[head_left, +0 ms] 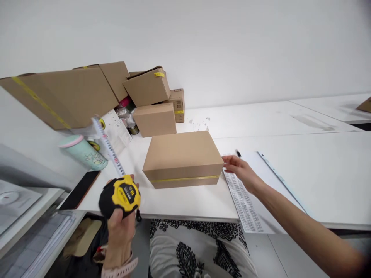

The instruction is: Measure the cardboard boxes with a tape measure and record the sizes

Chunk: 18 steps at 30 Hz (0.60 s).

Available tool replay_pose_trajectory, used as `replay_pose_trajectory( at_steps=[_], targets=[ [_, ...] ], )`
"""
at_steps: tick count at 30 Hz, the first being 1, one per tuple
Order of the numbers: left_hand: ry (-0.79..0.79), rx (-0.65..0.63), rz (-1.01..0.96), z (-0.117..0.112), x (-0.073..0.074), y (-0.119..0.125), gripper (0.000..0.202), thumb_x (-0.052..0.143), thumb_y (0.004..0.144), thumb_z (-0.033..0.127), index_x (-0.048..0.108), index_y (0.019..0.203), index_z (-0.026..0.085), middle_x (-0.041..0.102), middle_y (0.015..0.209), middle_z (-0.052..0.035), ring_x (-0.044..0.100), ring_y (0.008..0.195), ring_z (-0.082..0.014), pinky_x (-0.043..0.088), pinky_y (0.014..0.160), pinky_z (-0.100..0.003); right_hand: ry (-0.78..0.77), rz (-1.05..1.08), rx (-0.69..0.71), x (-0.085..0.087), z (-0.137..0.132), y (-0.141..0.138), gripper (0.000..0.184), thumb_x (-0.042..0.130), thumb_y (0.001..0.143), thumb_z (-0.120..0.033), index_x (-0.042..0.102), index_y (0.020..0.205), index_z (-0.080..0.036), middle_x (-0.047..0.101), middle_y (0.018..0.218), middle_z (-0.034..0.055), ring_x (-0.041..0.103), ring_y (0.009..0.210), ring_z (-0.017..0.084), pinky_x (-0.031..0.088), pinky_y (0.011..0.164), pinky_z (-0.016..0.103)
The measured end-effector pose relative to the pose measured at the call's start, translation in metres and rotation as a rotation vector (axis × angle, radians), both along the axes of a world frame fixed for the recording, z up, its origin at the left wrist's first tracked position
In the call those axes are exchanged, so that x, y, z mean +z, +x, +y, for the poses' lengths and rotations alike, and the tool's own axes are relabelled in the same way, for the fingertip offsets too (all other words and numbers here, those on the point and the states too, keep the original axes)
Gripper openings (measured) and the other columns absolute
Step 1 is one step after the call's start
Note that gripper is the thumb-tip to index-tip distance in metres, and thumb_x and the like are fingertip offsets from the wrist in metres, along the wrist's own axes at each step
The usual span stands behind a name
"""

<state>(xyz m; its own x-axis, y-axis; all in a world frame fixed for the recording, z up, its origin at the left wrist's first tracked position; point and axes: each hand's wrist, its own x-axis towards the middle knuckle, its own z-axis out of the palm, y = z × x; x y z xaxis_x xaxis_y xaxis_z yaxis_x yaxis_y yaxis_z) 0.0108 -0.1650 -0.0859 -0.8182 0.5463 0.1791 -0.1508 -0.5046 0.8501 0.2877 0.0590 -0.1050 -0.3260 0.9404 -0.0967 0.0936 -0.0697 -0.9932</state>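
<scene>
My left hand [121, 231] is closed around a yellow and black tape measure [125, 194], held over the table's front edge. Its white blade [109, 148] sticks out up and to the left, past a mint tumbler [85, 152]. A closed cardboard box [182, 156] with a strip of yellow tape low on its front lies in the middle of the table. At the box's right end is my right hand [239, 170], its fingers apart and the tips at the box's edge; they do not wrap round it.
Several cardboard boxes [147, 88] are stacked at the back left, near a large box [63, 96]. Printed sheets [246, 200], a pen [238, 153] and a pale ruler-like strip [281, 179] lie on the right. A dark flat object [81, 189] rests at the left edge of the white table [319, 166].
</scene>
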Motion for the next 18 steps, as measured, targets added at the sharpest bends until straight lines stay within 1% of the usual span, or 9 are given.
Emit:
replay_pose_trajectory(
  at_steps=[2, 3, 5, 7, 9, 11, 13, 15, 18],
  targets=[
    [-0.016, -0.056, -0.059, 0.015, -0.009, -0.008, 0.069, 0.088, 0.053, 0.056, 0.068, 0.112, 0.025, 0.064, 0.132, -0.0072, 0.042, 0.139, -0.0414, 0.033, 0.117, -0.061, -0.007, -0.002, 0.102, -0.001, -0.018, 0.001, 0.028, 0.065, 0.072, -0.024, 0.066, 0.101, -0.023, 0.07, 0.115, 0.0076, 0.063, 0.107, 0.025, 0.048, 0.095, 0.044],
    [-0.024, -0.087, -0.081, 0.02, -0.013, -0.009, 0.065, 0.087, 0.053, 0.055, 0.07, 0.108, 0.025, 0.066, 0.129, -0.0073, 0.046, 0.136, -0.0404, 0.038, 0.114, -0.06, 0.004, -0.004, 0.139, 0.003, -0.025, 0.001, 0.029, 0.066, 0.074, -0.026, 0.066, 0.103, -0.024, 0.069, 0.117, 0.0079, 0.063, 0.109, 0.026, 0.048, 0.097, 0.044],
    [-0.012, -0.105, -0.073, 0.025, -0.013, -0.012, 0.059, 0.087, 0.054, 0.053, 0.072, 0.105, 0.027, 0.069, 0.125, -0.0058, 0.052, 0.131, -0.0368, 0.046, 0.109, -0.055, 0.059, -0.024, 0.166, 0.021, -0.034, 0.0, 0.031, 0.068, 0.079, -0.035, 0.065, 0.107, -0.024, 0.067, 0.12, 0.0094, 0.062, 0.111, 0.027, 0.049, 0.096, 0.045],
    [0.034, -0.089, -0.008, 0.028, -0.002, -0.014, 0.056, 0.087, 0.057, 0.05, 0.073, 0.106, 0.029, 0.07, 0.124, -0.0038, 0.056, 0.127, -0.033, 0.05, 0.105, -0.049, 0.134, -0.054, 0.137, 0.045, -0.038, 0.001, 0.041, 0.071, 0.08, -0.046, 0.063, 0.113, -0.024, 0.066, 0.118, 0.0104, 0.063, 0.106, 0.027, 0.053, 0.089, 0.043],
    [0.096, -0.066, 0.065, 0.031, 0.018, -0.016, 0.055, 0.087, 0.057, 0.049, 0.073, 0.107, 0.029, 0.07, 0.124, -0.0025, 0.059, 0.123, -0.0306, 0.053, 0.103, -0.044, 0.199, -0.05, 0.085, 0.069, -0.038, 0.001, 0.052, 0.074, 0.078, -0.053, 0.061, 0.12, -0.025, 0.064, 0.114, 0.0093, 0.064, 0.097, 0.025, 0.055, 0.076, 0.039],
    [0.128, -0.055, 0.111, 0.039, 0.039, -0.02, 0.056, 0.087, 0.056, 0.048, 0.074, 0.106, 0.028, 0.071, 0.12, -0.002, 0.061, 0.12, -0.0298, 0.053, 0.104, -0.043, 0.235, -0.025, 0.022, 0.085, -0.032, -0.003, 0.06, 0.076, 0.076, -0.054, 0.057, 0.126, -0.027, 0.062, 0.113, 0.0072, 0.064, 0.091, 0.023, 0.054, 0.064, 0.034],
    [0.132, -0.075, 0.122, 0.049, 0.058, -0.022, 0.055, 0.088, 0.055, 0.047, 0.075, 0.105, 0.027, 0.072, 0.114, -0.0019, 0.062, 0.117, -0.0301, 0.053, 0.106, -0.048, 0.232, -0.023, -0.036, 0.089, -0.021, -0.011, 0.062, 0.077, 0.074, -0.054, 0.056, 0.127, -0.029, 0.061, 0.114, 0.0066, 0.064, 0.09, 0.023, 0.053, 0.061, 0.032],
    [0.131, -0.084, 0.133, 0.053, 0.07, -0.02, 0.052, 0.088, 0.055, 0.043, 0.075, 0.104, 0.028, 0.072, 0.11, -0.0012, 0.062, 0.116, -0.0304, 0.051, 0.107, -0.053, 0.163, -0.039, -0.066, 0.083, -0.006, -0.023, 0.059, 0.077, 0.074, -0.052, 0.058, 0.124, -0.026, 0.06, 0.117, 0.0081, 0.065, 0.09, 0.023, 0.055, 0.063, 0.033],
    [0.111, -0.041, 0.195, 0.039, 0.075, -0.005, 0.047, 0.085, 0.061, 0.038, 0.074, 0.106, 0.028, 0.071, 0.114, -0.0015, 0.059, 0.122, -0.033, 0.051, 0.107, -0.056, 0.084, -0.031, -0.067, 0.07, 0.017, -0.041, 0.052, 0.076, 0.075, -0.049, 0.062, 0.117, -0.022, 0.061, 0.124, 0.0116, 0.066, 0.095, 0.023, 0.057, 0.074, 0.036]
  ],
)
